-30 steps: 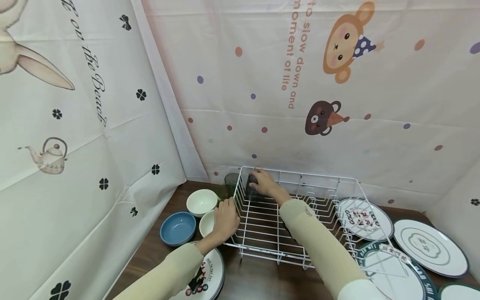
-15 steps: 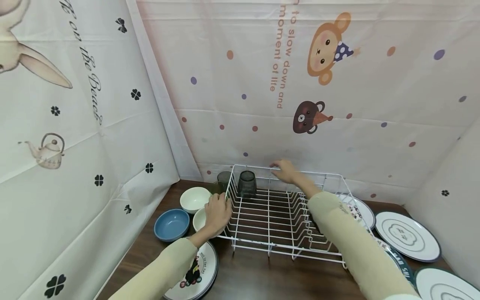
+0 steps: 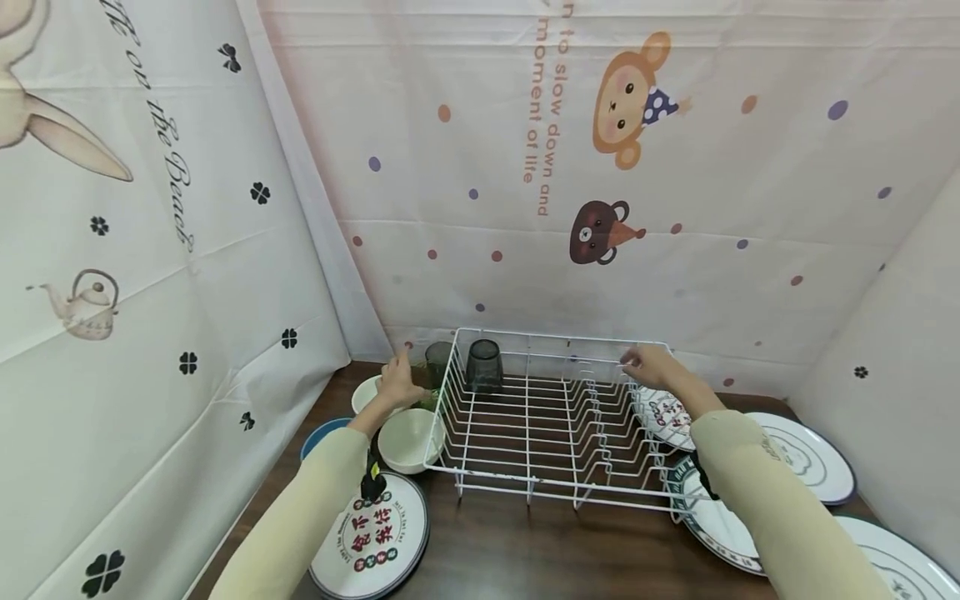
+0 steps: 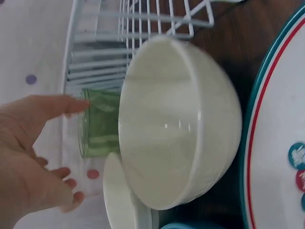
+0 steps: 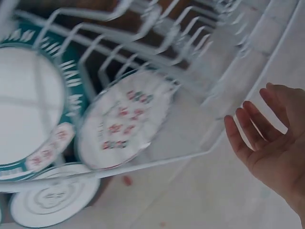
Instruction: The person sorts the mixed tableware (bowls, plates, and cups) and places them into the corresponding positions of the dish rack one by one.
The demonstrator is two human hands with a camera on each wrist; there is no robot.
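My left hand [image 3: 397, 385] is raised over the bowls left of the white wire dish rack [image 3: 551, 478], holding nothing. In the left wrist view its thumb and fingers are spread, with the thumb by the rim of a green glass [image 4: 102, 126]; contact is unclear. A dark grey glass [image 3: 484, 367] stands in the rack's back left corner. At the rack's far right end, my right hand [image 3: 651, 367] hovers near the rear rim. Its fingers are loosely bent around nothing in the right wrist view [image 5: 271, 138].
Cream bowls [image 3: 405, 440] and a blue bowl [image 3: 322, 435] stand left of the rack. A stack of plates [image 3: 375, 533] lies in front of them. Several plates lie at the right, including a green-rimmed one [image 3: 720, 529]. A printed curtain [image 3: 465, 167] hangs behind.
My right hand has let go of the dark glass in the rack and moved right along the rear rim. My left hand has left the rack's side and moved back towards the green glass.
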